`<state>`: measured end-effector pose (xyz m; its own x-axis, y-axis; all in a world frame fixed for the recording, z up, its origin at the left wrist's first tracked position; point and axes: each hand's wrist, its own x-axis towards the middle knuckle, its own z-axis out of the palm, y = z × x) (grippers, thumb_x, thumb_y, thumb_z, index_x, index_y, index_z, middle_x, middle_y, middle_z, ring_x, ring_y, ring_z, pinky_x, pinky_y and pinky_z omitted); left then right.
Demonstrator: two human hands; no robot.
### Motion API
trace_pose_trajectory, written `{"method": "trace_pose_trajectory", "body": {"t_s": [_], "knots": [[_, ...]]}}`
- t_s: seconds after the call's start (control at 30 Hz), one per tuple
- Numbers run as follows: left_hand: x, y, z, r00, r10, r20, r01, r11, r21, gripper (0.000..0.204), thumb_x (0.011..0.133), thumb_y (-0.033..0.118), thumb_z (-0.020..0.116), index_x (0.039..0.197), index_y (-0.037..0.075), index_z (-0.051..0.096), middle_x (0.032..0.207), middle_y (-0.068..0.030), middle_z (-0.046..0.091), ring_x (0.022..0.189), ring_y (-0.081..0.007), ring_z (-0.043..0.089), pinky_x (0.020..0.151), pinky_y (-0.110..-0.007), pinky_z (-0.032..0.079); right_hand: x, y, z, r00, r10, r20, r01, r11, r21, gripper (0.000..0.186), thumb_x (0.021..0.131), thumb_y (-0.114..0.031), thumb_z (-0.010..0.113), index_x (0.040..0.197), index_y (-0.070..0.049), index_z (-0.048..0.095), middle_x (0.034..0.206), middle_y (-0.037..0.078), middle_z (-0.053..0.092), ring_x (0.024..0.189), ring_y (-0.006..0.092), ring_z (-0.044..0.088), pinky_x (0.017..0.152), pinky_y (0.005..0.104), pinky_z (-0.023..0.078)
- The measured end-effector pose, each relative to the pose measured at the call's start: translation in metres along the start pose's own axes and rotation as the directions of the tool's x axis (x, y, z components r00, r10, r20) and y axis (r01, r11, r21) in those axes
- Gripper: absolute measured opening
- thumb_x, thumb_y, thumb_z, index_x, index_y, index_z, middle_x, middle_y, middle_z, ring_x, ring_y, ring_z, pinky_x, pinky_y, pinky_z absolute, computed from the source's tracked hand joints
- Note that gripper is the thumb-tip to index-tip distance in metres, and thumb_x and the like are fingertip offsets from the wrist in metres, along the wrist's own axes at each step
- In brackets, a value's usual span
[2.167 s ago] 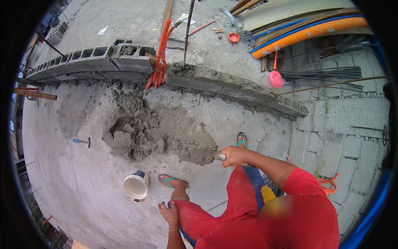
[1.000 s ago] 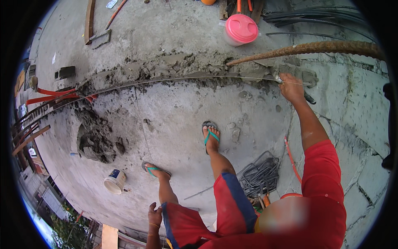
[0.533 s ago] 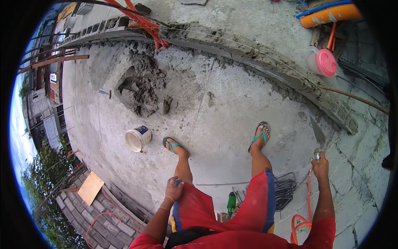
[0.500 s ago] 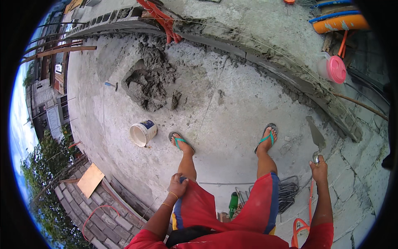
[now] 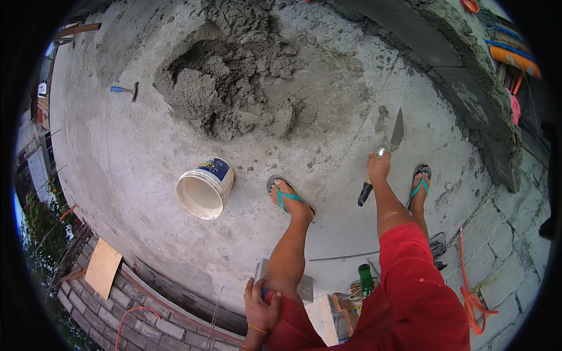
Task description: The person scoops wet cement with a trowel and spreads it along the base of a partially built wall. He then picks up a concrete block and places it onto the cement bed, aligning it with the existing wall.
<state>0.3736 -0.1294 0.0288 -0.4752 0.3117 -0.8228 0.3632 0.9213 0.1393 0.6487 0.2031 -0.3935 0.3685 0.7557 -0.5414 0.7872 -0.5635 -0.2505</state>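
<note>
My right hand [image 5: 379, 168] is closed around the handle of a pointed trowel [image 5: 397, 130]. Its metal blade points away from me, above the concrete floor and near my right foot. The dark end of the handle sticks out below my fist. My left hand [image 5: 261, 307] rests on my left thigh, fingers apart, with a band at the wrist. Ahead lies a heap of wet grey mortar [image 5: 202, 90], hollowed at its left side. A white bucket [image 5: 225, 178] with a dark blue label lies tipped over by my left foot, its mouth toward me.
A blue-handled hammer [image 5: 123, 89] lies left of the mortar. A low block wall [image 5: 462, 88] curves along the right. Near my legs are a green bottle [image 5: 366, 279], a grey metal plate [image 5: 305, 288] and an orange hose [image 5: 472, 307]. A plywood sheet [image 5: 103, 268] lies at lower left.
I have bent forward, so the mortar and bucket look nearer. My right hand has brought the trowel inward and ahead, from my right side to between my feet. The left hand stays on the leg.
</note>
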Motion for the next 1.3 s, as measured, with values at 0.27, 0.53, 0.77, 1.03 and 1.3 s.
{"method": "trace_pose_trajectory", "body": {"t_s": [0.27, 0.53, 0.77, 1.03, 1.3], "knots": [[0.030, -0.041, -0.026, 0.999, 0.000, 0.039, 0.002, 0.999, -0.043, 0.070, 0.085, 0.033, 0.086, 0.143, 0.001, 0.063, 0.156, -0.0341, 0.052, 0.139, -0.0516, 0.056, 0.117, -0.054, 0.048, -0.127, -0.095, 0.164, 0.935, -0.271, 0.227, 0.264, 0.963, 0.060, 0.044, 0.094, -0.014, 0.069, 0.127, 0.001, 0.044, 0.097, 0.032, 0.074, 0.095, 0.0516, 0.075, 0.083, 0.0555, 0.059], [0.045, -0.047, -0.041, 0.998, 0.014, 0.062, -0.008, 0.995, -0.103, 0.070, 0.085, 0.037, 0.086, 0.144, 0.004, 0.064, 0.156, -0.0321, 0.053, 0.133, -0.0519, 0.058, 0.113, -0.057, 0.049, -0.188, -0.144, 0.173, 0.793, -0.399, 0.461, 0.446, 0.895, 0.007, 0.048, 0.093, -0.020, 0.068, 0.132, -0.003, 0.046, 0.102, 0.032, 0.075, 0.100, 0.0545, 0.073, 0.088, 0.0587, 0.058], [0.054, -0.060, -0.047, 0.995, -0.001, 0.100, 0.011, 0.996, -0.091, 0.070, 0.086, 0.035, 0.085, 0.144, 0.003, 0.064, 0.156, -0.0324, 0.054, 0.137, -0.0518, 0.058, 0.114, -0.055, 0.050, -0.200, -0.090, 0.121, 0.755, 0.239, 0.611, -0.386, 0.915, 0.118, 0.015, 0.093, -0.010, 0.067, 0.105, -0.004, 0.060, 0.071, 0.008, 0.061, 0.051, 0.0239, 0.061, 0.048, 0.0442, 0.053], [0.044, -0.056, -0.035, 0.994, -0.005, 0.107, 0.012, 0.998, -0.065, 0.072, 0.086, 0.038, 0.085, 0.147, 0.007, 0.064, 0.157, -0.0294, 0.054, 0.136, -0.0501, 0.058, 0.113, -0.056, 0.050, -0.177, -0.249, 0.203, 0.514, -0.178, 0.839, -0.275, 0.892, 0.358, 0.016, 0.089, -0.011, 0.070, 0.098, -0.006, 0.058, 0.071, 0.006, 0.061, 0.055, 0.0221, 0.063, 0.048, 0.0421, 0.052], [0.039, -0.040, -0.033, 0.992, -0.025, 0.127, 0.030, 0.999, -0.039, 0.073, 0.086, 0.040, 0.084, 0.148, 0.008, 0.064, 0.158, -0.0282, 0.053, 0.137, -0.0492, 0.058, 0.114, -0.057, 0.049, -0.148, -0.231, 0.159, 0.731, -0.595, 0.335, 0.675, 0.701, -0.230, 0.055, 0.103, -0.039, 0.072, 0.138, 0.000, 0.055, 0.099, 0.029, 0.077, 0.098, 0.0524, 0.074, 0.088, 0.0589, 0.059]]}}
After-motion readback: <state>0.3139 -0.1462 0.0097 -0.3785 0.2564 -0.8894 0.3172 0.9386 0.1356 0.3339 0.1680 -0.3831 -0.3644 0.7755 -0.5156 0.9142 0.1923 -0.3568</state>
